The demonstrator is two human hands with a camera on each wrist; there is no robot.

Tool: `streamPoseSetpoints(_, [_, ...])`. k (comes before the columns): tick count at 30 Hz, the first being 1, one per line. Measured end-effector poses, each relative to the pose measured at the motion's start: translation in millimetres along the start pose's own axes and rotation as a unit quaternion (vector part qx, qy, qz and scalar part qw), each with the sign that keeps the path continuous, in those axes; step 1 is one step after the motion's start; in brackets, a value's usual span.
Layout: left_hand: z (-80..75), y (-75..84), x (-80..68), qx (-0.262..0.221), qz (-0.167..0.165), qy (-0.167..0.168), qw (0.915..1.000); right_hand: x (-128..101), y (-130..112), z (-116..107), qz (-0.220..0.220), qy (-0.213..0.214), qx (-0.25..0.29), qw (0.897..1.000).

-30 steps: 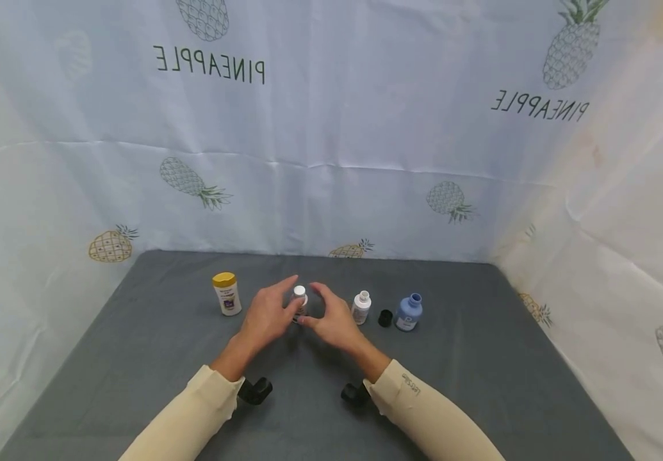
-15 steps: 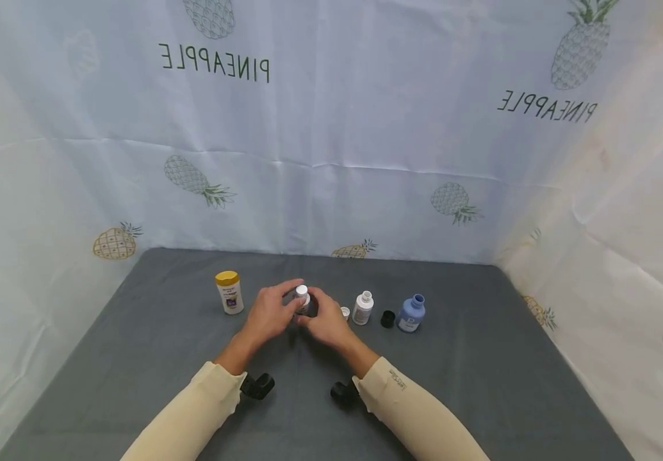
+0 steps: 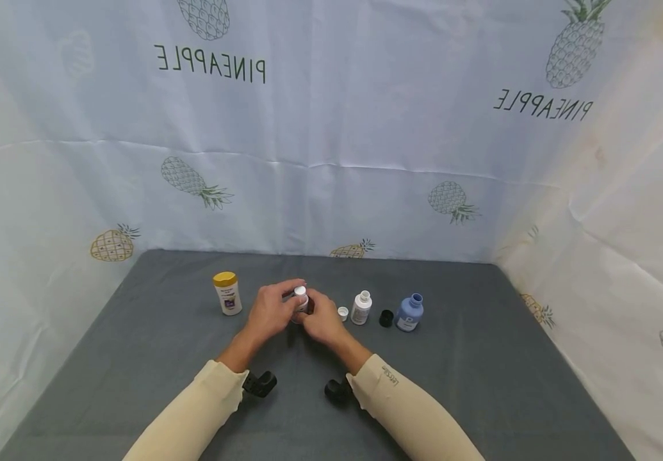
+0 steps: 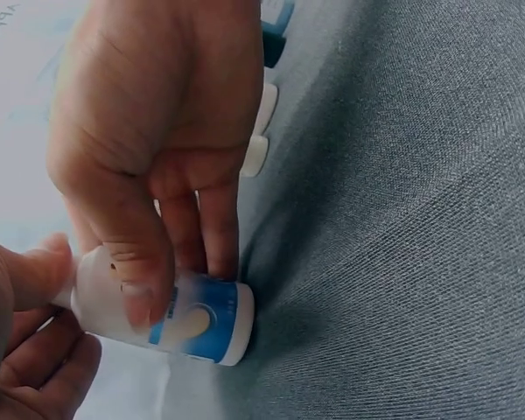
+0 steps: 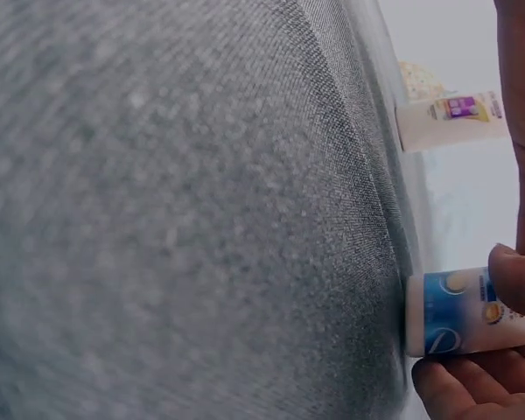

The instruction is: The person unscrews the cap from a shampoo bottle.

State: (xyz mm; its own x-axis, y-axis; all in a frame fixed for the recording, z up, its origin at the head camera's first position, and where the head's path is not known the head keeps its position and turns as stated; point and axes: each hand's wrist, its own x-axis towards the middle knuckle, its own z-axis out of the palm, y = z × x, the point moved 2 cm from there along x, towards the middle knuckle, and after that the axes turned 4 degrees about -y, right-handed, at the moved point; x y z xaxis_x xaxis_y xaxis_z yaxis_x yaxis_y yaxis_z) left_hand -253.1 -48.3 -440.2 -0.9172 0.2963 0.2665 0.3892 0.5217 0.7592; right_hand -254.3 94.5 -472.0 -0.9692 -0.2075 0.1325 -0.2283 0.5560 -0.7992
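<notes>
"White-capped bottle (image 5: pixel 459 312) standing upright on the table (image 3: pixel 452 384), right between both hands. Who holds what?"

"Right hand (image 3: pixel 324 318) has thumb and fingers curled round the body, opened only to its width. Left hand (image 3: pixel 270 312) closes in around the top; whether on neck or cap, I can't tell."

"Why both?"

"One steadies it low while the other minds the top, I'd guess."

"And those caps?"

"Small white cap (image 3: pixel 343 313) beside the open white bottle (image 3: pixel 361 308), black cap (image 3: pixel 386 318) beside the blue bottle (image 3: pixel 410 312): probably so pairs don't get muddled."
</notes>
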Motion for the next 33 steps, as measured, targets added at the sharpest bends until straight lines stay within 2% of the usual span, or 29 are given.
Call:
streamPoseSetpoints(6, [-4.8,4.0,0.2,-0.02,0.016,0.002,0.9997,-1.2,-3.7,-4.3,-0.022,0.01,0.005,1.0])
streamPoseSetpoints(14, [-14.6,16.7,0.2,-0.073,-0.007,-0.013,0.9972,-10.0,-15.5,-18.6,-0.041,-0.006,0.004,0.999])
streamPoseSetpoints(20, [-22.6,28.7,-1.6,-0.109,-0.009,-0.028,0.9936,-16.6,-26.7,-30.1,-0.048,-0.014,0.009,0.999])
streamPoseSetpoints(33, [-39.4,57.3,-7.9,-0.152,0.035,-0.039,0.987,-33.9,-55.4,-56.4,-0.07,-0.018,0.006,0.997])
